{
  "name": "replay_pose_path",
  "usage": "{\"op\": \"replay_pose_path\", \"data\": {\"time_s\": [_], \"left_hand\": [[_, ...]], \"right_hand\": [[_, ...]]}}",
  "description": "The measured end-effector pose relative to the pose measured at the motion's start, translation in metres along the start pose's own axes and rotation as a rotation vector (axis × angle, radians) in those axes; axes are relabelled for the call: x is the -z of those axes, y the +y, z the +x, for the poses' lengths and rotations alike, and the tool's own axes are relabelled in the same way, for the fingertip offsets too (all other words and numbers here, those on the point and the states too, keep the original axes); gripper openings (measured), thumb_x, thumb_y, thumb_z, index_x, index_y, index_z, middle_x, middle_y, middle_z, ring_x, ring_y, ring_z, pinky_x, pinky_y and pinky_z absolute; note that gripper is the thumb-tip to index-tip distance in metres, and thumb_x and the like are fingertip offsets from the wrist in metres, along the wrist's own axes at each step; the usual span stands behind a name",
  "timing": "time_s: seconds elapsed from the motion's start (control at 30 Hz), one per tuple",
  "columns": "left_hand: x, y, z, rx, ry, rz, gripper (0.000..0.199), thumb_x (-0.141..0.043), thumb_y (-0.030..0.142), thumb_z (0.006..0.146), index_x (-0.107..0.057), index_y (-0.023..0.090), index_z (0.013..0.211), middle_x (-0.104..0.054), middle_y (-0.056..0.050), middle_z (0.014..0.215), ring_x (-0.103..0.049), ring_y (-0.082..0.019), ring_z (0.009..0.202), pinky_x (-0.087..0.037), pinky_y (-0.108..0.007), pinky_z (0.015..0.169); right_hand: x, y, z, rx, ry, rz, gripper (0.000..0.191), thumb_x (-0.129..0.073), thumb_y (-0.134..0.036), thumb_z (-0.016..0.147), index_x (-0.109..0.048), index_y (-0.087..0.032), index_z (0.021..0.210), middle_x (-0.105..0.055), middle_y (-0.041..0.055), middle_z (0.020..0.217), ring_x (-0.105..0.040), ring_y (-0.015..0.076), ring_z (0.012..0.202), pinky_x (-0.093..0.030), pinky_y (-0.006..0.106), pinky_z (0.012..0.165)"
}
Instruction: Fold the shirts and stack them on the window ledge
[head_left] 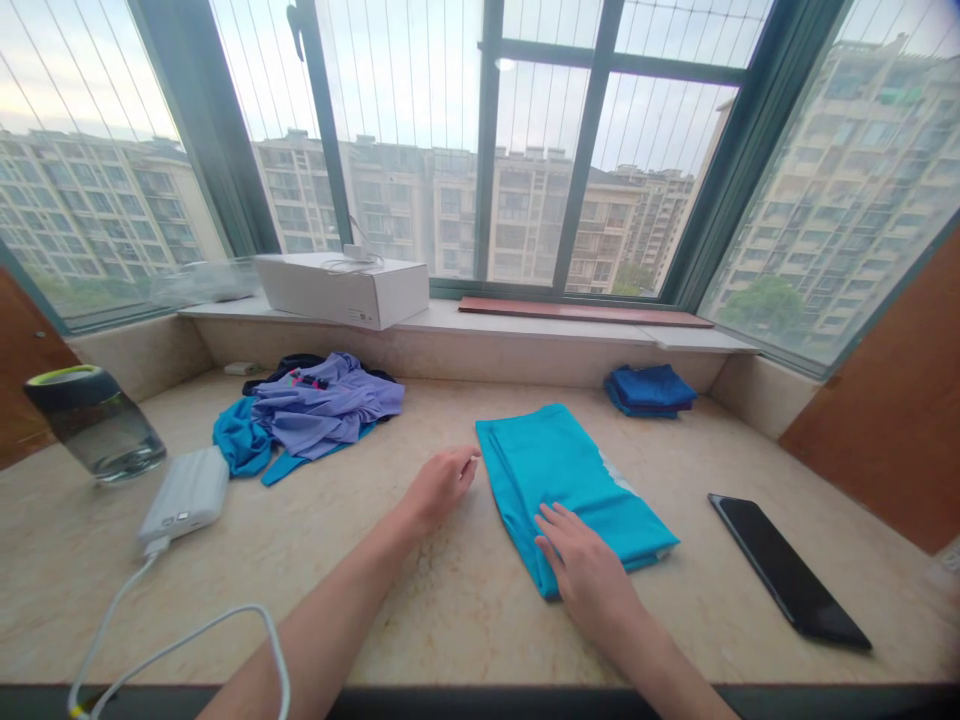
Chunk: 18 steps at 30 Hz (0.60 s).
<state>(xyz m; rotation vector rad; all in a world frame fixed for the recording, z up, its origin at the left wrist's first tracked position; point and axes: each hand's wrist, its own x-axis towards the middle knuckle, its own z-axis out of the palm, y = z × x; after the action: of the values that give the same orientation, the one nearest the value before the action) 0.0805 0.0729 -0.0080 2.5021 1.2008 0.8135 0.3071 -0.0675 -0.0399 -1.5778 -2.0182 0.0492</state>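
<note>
A folded teal garment (pixel 570 460) lies flat on the counter in front of me, with layered edges on its left side and a bit of white print showing at its right edge. My right hand (pixel 585 565) rests on its near part, fingers stretched out flat against the cloth. Close beside the garment's left edge is my left hand (pixel 442 487), its fingers curled together. Whether those fingertips pinch anything is hidden.
Crumpled clothes (pixel 322 405) lie at the back left and a folded blue garment (pixel 651 388) at the back right. A phone (pixel 784 570) is at right. At left are a bottle (pixel 105 425) and a cabled power bank (pixel 187 492). A white box (pixel 337 285) stands on the sill.
</note>
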Motion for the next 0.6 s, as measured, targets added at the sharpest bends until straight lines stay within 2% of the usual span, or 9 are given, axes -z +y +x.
{"op": "replay_pose_path", "data": {"time_s": [0.1, 0.17, 0.2, 0.27, 0.33, 0.47, 0.6], "left_hand": [[-0.002, -0.002, 0.001, -0.035, 0.012, 0.042, 0.032, -0.047, 0.018, 0.097, -0.066, 0.018, 0.123, -0.070, -0.011, 0.115, -0.068, -0.023, 0.103, -0.051, -0.033, 0.094], [-0.003, -0.004, 0.002, -0.046, 0.021, 0.067, 0.038, -0.050, 0.015, 0.095, -0.063, 0.019, 0.130, -0.067, -0.011, 0.119, -0.067, -0.024, 0.105, -0.052, -0.034, 0.095], [-0.004, -0.004, 0.002, -0.050, 0.021, 0.075, 0.040, -0.051, 0.013, 0.094, -0.062, 0.019, 0.132, -0.066, -0.011, 0.121, -0.067, -0.023, 0.107, -0.052, -0.034, 0.096], [-0.004, -0.006, 0.003, -0.053, 0.006, 0.092, 0.041, -0.051, 0.012, 0.093, -0.062, 0.019, 0.132, -0.066, -0.011, 0.121, -0.066, -0.023, 0.108, -0.051, -0.034, 0.098], [-0.005, -0.006, 0.004, -0.045, -0.026, 0.112, 0.039, -0.051, 0.014, 0.094, -0.063, 0.018, 0.131, -0.068, -0.012, 0.120, -0.066, -0.024, 0.108, -0.051, -0.036, 0.099], [-0.008, -0.005, 0.006, 0.001, -0.066, 0.142, 0.037, -0.050, 0.024, 0.098, -0.064, 0.014, 0.130, -0.071, -0.015, 0.118, -0.067, -0.027, 0.109, -0.050, -0.039, 0.100], [-0.014, -0.002, 0.008, 0.008, -0.061, 0.137, 0.040, -0.050, 0.036, 0.099, -0.065, 0.015, 0.129, -0.071, -0.016, 0.123, -0.066, -0.030, 0.114, -0.049, -0.043, 0.101]], "right_hand": [[0.009, -0.006, 0.002, -0.018, 0.171, 0.119, 0.042, -0.038, -0.037, 0.106, -0.070, -0.018, 0.126, -0.069, 0.0128, 0.130, -0.064, 0.0298, 0.123, -0.048, 0.052, 0.110], [0.017, -0.018, 0.002, 0.019, 0.175, 0.186, 0.046, -0.035, -0.039, 0.107, -0.067, -0.016, 0.131, -0.067, 0.0132, 0.133, -0.062, 0.0282, 0.126, -0.048, 0.049, 0.110], [0.021, -0.026, 0.002, 0.074, 0.101, 0.216, 0.045, -0.036, -0.040, 0.107, -0.065, -0.017, 0.134, -0.066, 0.0126, 0.135, -0.061, 0.0274, 0.128, -0.048, 0.047, 0.110], [0.030, -0.038, -0.001, 0.208, -0.131, 0.258, 0.045, -0.042, -0.042, 0.105, -0.061, -0.020, 0.139, -0.062, 0.0105, 0.141, -0.057, 0.0264, 0.132, -0.047, 0.045, 0.112], [0.038, -0.042, -0.005, 0.261, -0.295, 0.264, 0.047, -0.046, -0.044, 0.104, -0.056, -0.022, 0.144, -0.058, 0.0089, 0.145, -0.053, 0.0265, 0.136, -0.044, 0.046, 0.115], [0.054, -0.027, -0.012, 0.108, -0.298, 0.173, 0.046, -0.045, -0.046, 0.104, -0.058, -0.025, 0.143, -0.053, 0.0090, 0.150, -0.045, 0.0301, 0.142, -0.038, 0.054, 0.118], [0.057, -0.012, -0.021, 0.107, -0.398, 0.099, 0.044, -0.053, -0.047, 0.101, -0.058, -0.033, 0.142, -0.043, 0.0060, 0.157, -0.036, 0.0338, 0.147, -0.033, 0.060, 0.118]]}}
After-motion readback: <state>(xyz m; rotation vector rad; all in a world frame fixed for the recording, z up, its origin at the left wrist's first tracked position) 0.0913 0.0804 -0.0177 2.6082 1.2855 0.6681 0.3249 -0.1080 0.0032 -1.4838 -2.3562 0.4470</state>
